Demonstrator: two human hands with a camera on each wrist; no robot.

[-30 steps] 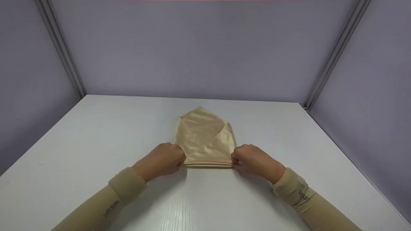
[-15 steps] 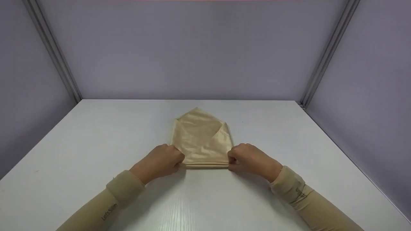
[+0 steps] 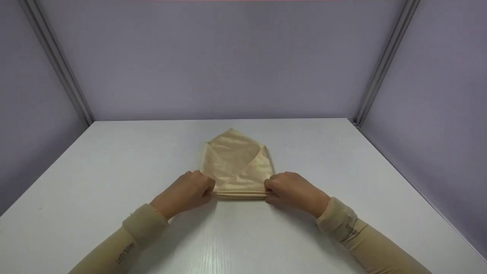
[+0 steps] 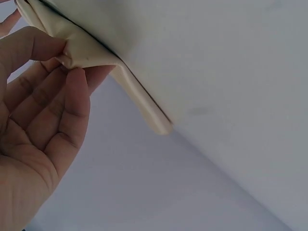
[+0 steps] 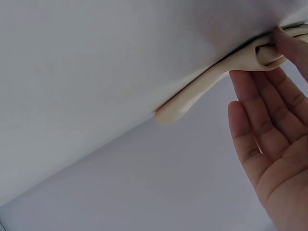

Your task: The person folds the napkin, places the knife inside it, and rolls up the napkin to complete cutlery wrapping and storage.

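Note:
A folded beige satin cloth [image 3: 237,163] lies in the middle of the white table [image 3: 114,167], pointed at its far end, with a rolled near edge. My left hand [image 3: 190,192] pinches the left end of that rolled edge. The right hand [image 3: 291,188] pinches the right end. In the left wrist view the fingers [image 4: 72,96] pinch the cloth [image 4: 91,50] against the thumb. In the right wrist view the fingertips [image 5: 284,43] hold the cloth roll [image 5: 211,84] at the table.
Lilac partition walls [image 3: 228,57] with metal corner posts [image 3: 57,61] close the table on three sides. Both forearms wear beige sleeves [image 3: 144,228].
Both hands have shifted slightly left and a little farther from me along with the cloth's near edge, which looks a bit more rolled. The grip is the same.

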